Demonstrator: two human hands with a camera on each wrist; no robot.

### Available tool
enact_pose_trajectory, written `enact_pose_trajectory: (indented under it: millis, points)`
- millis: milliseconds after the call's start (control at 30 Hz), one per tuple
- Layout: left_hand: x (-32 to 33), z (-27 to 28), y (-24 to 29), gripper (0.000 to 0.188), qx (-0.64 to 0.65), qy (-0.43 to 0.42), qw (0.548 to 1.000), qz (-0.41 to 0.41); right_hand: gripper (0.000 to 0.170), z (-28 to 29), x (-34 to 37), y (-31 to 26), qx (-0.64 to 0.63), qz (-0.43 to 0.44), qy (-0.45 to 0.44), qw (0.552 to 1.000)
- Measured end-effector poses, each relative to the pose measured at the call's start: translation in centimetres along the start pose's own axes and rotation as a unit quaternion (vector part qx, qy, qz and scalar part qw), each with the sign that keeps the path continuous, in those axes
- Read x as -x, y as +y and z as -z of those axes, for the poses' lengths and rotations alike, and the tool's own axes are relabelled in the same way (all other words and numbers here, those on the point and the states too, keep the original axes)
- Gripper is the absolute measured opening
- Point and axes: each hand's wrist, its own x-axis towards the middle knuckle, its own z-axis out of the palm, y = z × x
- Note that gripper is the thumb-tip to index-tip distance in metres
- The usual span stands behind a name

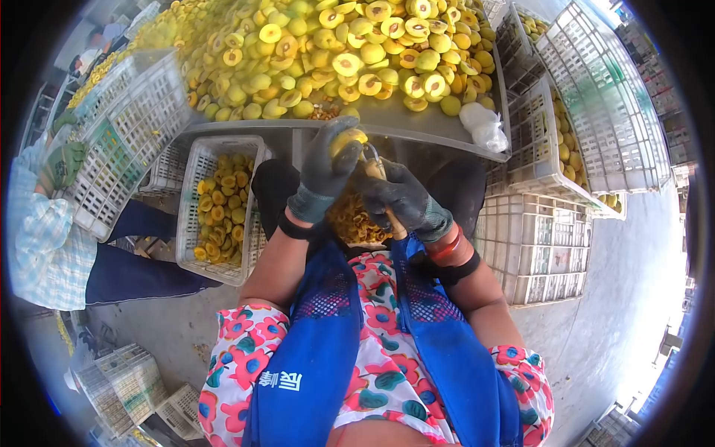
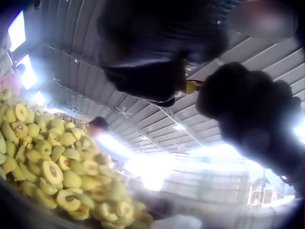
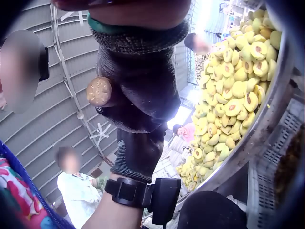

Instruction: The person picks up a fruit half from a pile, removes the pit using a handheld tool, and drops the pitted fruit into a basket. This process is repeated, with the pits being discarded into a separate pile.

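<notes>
In the head view, my gloved left hand (image 1: pixel 320 167) holds a yellow peach half (image 1: pixel 348 140) up over my lap. My gloved right hand (image 1: pixel 406 195) grips a wooden-handled pitting tool (image 1: pixel 376 170), its curved metal end right at the fruit. The handle's butt pokes out below the right fist, and its round end (image 3: pixel 99 91) shows in the right wrist view. Between the two dark gloves, a bit of yellow fruit (image 2: pixel 191 87) is visible in the left wrist view; the rest is hidden by fingers. Scraps of fruit (image 1: pixel 361 220) lie below the hands, between the knees.
A metal table (image 1: pixel 417 123) bears a big heap of halved peaches (image 1: pixel 298 52), with a white plastic bag (image 1: pixel 484 127) at its right corner. A crate (image 1: pixel 257 149) of peach halves stands left of my knee. White crates (image 1: pixel 532 249) are stacked at right. Another person (image 1: pixel 52 246) is at left.
</notes>
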Motion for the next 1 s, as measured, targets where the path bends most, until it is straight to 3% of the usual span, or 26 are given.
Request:
enact_pose_trajectory:
  millis: [67, 133, 167, 233, 400, 533, 633, 767, 867, 967, 1000]
  points:
    - [0.0, -0.7, 0.1, 0.038, 0.0, 0.004, 1.0, -0.014, 0.014, -0.3, 0.5, 0.0, 0.035, 0.018, 0.014, 0.999]
    - [-0.2, -1.1, -0.1, 0.046, -0.007, 0.005, 0.999, -0.041, 0.015, -0.7, 0.2, 0.6, 0.137, 0.098, 0.031, 0.985]
    - [0.1, -1.2, -0.6, 0.048, 0.029, 0.008, 0.999, -0.037, 0.016, -1.1, -0.1, 1.1, 0.187, 0.138, 0.032, 0.972]
    - [0.8, -1.2, -1.7, 0.051, 0.097, 0.015, 0.995, -0.027, 0.018, -2.2, -0.5, 1.5, 0.223, 0.139, 0.068, 0.962]
    - [1.2, -1.4, -3.2, 0.068, 0.312, 0.112, 0.931, 0.154, 0.019, -2.7, -1.8, 2.8, 0.308, 0.201, 0.132, 0.921]
    - [1.6, -1.0, -2.8, 0.07, 0.292, 0.131, 0.94, 0.12, 0.019, -1.8, -1.9, 3.5, 0.376, 0.25, 0.157, 0.878]
    - [2.1, -0.6, -2.3, 0.055, 0.292, 0.103, 0.946, 0.098, 0.019, -1.5, -2.2, 3.6, 0.409, 0.27, 0.17, 0.855]
    - [2.1, -0.8, -1.5, 0.072, 0.147, 0.097, 0.983, 0.057, 0.018, -1.1, -2.4, 3.9, 0.443, 0.282, 0.183, 0.831]
    - [2.4, -1.1, -1.8, 0.069, 0.091, 0.098, 0.991, 0.026, 0.017, -1.4, -2.7, 4.7, 0.287, 0.274, 0.172, 0.901]
    - [2.3, -1.4, -1.5, 0.066, 0.076, 0.091, 0.993, -0.001, 0.016, -2.1, -1.2, 2.5, 0.16, 0.081, 0.136, 0.974]
    - [2.1, -1.4, -1.2, 0.065, 0.077, 0.09, 0.993, -0.002, 0.016, -2.0, -1.3, 2.5, 0.173, 0.077, 0.136, 0.972]
